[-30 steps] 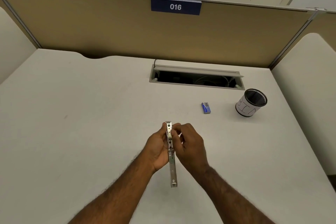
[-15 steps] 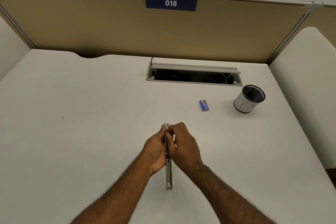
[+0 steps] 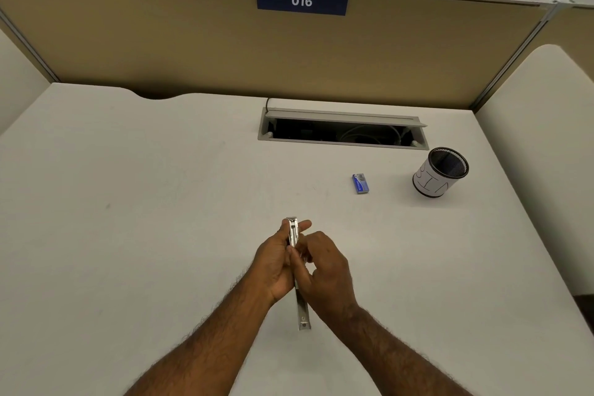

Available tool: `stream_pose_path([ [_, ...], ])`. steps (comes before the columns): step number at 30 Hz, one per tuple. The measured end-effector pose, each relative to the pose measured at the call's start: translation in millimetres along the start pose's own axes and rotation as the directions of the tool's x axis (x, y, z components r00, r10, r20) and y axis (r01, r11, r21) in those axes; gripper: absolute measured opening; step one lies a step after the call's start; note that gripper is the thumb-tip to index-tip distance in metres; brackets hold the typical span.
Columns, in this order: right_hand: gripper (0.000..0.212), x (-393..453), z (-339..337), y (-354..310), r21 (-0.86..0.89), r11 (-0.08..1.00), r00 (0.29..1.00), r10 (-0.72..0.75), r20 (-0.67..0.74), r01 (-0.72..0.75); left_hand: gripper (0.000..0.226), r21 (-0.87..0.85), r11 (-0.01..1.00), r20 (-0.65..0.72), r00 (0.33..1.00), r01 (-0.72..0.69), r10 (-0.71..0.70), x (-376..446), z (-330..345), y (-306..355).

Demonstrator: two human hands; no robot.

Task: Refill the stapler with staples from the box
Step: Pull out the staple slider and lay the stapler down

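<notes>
Hands grasp stapler [image 3: 293,231]; right hand [image 3: 324,270] slid back, left fingers [image 3: 303,224] now extended.

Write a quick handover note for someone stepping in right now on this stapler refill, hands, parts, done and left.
Left hand: gripping the metal stapler, held above the desk, front end pointing away.
Right hand: fingers working at the stapler's middle; whether it pinches staples is hidden.
Staple box: on the desk ahead and to the right, near the mesh cup.
Done: stapler picked up.
Left: confirm staples are loaded, close it.
</notes>
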State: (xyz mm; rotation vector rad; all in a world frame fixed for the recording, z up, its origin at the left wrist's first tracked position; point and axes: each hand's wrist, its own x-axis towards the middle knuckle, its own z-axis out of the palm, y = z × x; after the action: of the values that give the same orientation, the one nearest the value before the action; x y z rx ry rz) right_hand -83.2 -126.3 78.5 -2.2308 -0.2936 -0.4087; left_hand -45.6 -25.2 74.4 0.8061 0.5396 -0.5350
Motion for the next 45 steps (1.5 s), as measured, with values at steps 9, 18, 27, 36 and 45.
stream_pose_path([
  [9, 0.002, -4.9, -4.8, -1.9, 0.319, 0.906, 0.958, 0.285, 0.028, -0.279, 0.048, 0.071, 0.997, 0.116, 0.993, -0.020, 0.012, 1.5, 0.2, 2.1],
  [18, 0.008, 23.4, -11.2, 14.4, 0.399, 0.623, 0.727, 0.655, 0.205, -0.673, 0.047, 0.204, 0.974, 0.076, 0.994, -0.097, 0.083, 6.5, 4.8, -4.5],
  [27, 0.009, 39.7, -12.2, 23.6, 0.303, 0.633, 0.701, 0.664, 0.261, -0.712, 0.038, 0.227, 0.967, -0.026, 0.992, -0.114, 0.123, 11.7, 1.9, -9.8],
  [36, 0.012, 46.2, -14.5, 28.2, 0.313, 0.525, 0.611, 0.688, 0.391, -0.791, 0.040, 0.265, 0.960, -0.047, 0.993, -0.091, 0.108, 10.7, -3.4, -10.0],
  [45, 0.010, 48.3, -14.5, 28.2, 0.305, 0.549, 0.628, 0.668, 0.400, -0.778, 0.040, 0.285, 0.954, -0.073, 0.990, -0.092, 0.117, 11.7, -4.1, -8.9],
])
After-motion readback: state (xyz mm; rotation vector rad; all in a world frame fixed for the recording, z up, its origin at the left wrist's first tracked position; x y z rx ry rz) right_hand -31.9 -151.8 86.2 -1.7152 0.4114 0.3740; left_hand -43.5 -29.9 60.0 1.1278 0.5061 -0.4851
